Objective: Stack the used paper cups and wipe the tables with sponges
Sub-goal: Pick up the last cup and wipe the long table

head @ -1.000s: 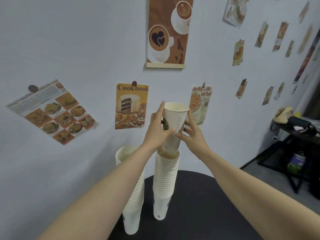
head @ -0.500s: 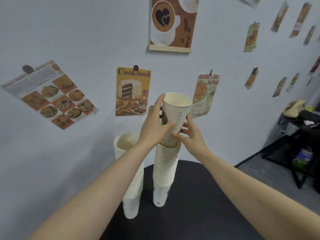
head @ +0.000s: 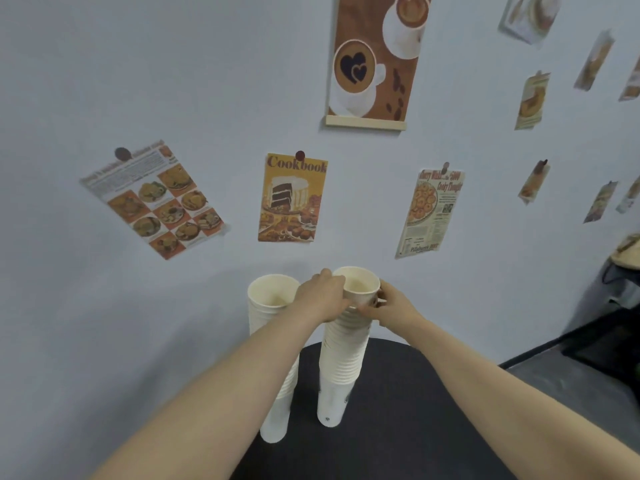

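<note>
Two tall stacks of white paper cups stand on a round black table [head: 408,410]. The top cup [head: 358,285] sits pushed down into the right stack [head: 341,362], its open mouth facing up. My left hand [head: 322,297] grips this cup from the left, fingers curled round its side. My right hand [head: 389,304] holds it from the right, fingertips pinching near the rim of the cup below. The left stack [head: 273,306] stands close beside, partly hidden behind my left forearm. No sponge is in sight.
A pale blue wall with several food posters rises just behind the table; a Cookbook poster [head: 292,197] hangs above the stacks. A dark side table [head: 616,327] with clutter stands at the far right, grey floor below it.
Both hands have pressed the held cup down into the right stack; it stood well above the stack before and now only its rim part shows. The view has tilted downward.
</note>
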